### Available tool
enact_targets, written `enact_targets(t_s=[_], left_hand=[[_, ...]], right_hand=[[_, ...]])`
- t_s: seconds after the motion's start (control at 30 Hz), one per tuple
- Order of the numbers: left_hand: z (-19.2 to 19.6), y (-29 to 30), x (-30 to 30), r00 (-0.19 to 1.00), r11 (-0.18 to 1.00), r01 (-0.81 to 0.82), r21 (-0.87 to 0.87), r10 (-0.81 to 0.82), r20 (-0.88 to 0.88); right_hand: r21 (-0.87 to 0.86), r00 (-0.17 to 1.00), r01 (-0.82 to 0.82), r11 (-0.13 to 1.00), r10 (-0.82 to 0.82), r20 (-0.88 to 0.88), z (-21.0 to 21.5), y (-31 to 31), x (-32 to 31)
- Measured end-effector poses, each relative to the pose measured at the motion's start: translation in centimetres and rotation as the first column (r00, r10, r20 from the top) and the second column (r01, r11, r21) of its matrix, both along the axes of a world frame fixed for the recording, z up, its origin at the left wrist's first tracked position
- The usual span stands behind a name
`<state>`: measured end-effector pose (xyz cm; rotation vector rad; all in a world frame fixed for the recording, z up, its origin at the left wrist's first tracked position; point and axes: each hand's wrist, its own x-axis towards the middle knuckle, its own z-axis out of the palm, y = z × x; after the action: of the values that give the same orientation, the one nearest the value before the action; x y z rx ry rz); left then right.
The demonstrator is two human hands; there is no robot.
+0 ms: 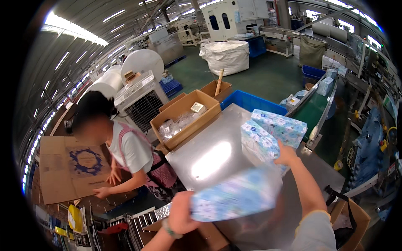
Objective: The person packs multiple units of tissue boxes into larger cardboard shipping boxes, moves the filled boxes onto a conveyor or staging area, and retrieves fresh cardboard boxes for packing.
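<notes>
My left hand (182, 214), with a band at its wrist, is closed on the left end of a long blue floral plastic-wrapped pack (236, 194). That pack is held above the steel table (184, 161) and is smeared by motion. My right hand (289, 154) grips the near right edge of a second floral pack (258, 137); its fingertips are partly hidden. A third floral pack (284, 125) lies on the table just beyond, touching or overlapping the second one.
A carton (188, 119) with clear plastic bags and a blue bin (247, 102) stand at the table's far edge. To the left a co-worker (134, 154) handles a large carton (63, 167). A green conveyor (312, 108) runs at right; an open box (205, 236) sits below my left hand.
</notes>
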<state>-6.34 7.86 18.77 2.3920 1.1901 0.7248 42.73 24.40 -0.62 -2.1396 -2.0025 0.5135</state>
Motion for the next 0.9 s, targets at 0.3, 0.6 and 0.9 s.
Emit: enact_targets(t_s=[0.3,0.6,0.9], left_hand=[[-10.2,-20.7,-18.3,0.635,0.757,-0.399,-0.517,0.635,0.440],[-20.0,-21.7,-17.3,0.836,0.867,-0.311,-0.390,0.054,-0.546],[-35.3,-22.3,-14.7,0.809,0.793,-0.173,-0.584,-0.224,-0.544]], right_hand=[[0.082,0.948,-0.223,0.971,0.197,0.249,4.5,-19.6,-10.0],[0.605,0.901,-0.341,0.719,0.434,-0.009,17.5,-19.2,-26.1],[0.340,0.297,-0.887,0.313,0.950,-0.099,4.0,-25.1,-47.2]])
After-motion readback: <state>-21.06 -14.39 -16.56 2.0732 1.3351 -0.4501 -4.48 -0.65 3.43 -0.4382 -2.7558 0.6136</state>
